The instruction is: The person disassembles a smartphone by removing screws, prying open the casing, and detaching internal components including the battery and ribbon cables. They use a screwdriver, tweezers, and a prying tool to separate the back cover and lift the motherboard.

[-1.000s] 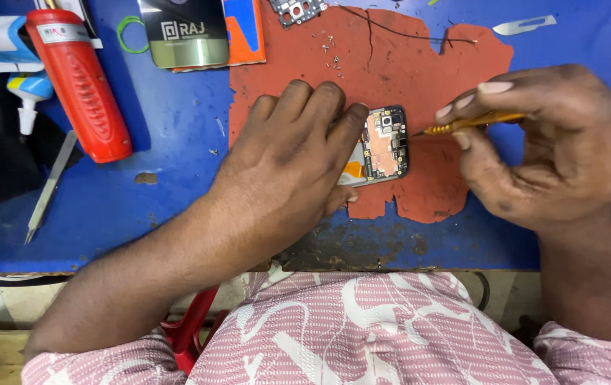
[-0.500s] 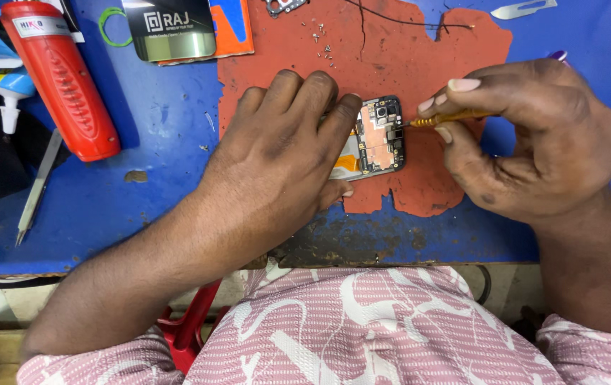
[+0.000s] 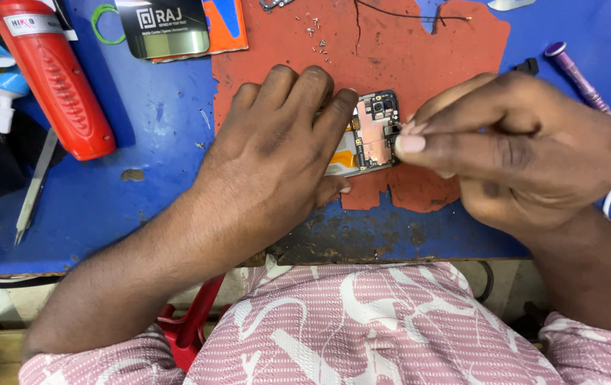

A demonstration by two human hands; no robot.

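Blue desk (image 3: 141, 207), worn and scuffed along the near edge. Red-brown mat (image 3: 405, 43) lying on it, torn at the edges, under the work. Left hand (image 3: 277, 153) palm down, fingers pressed over the left part of an opened phone (image 3: 373, 132), pinning it flat to the mat. Right hand (image 3: 526, 150) at the phone's right edge, thumb and fingertips pinched close together at the circuit board; whether anything sits in the pinch cannot be told. Phone near the mat's lower middle, between the two hands, circuit board and an orange flex strip exposed. Red cylindrical tool (image 3: 52, 78) slanting at the upper left of the desk, well apart from the hands. Dark card with a grey panel (image 3: 166, 28) above the left hand, overlapping an orange sheet. Tweezers (image 3: 34, 189) lying near the left edge. Purple pen-like tool (image 3: 580, 71) beyond the right hand. Tiny screws (image 3: 317, 39) scattered on the mat above the left hand.
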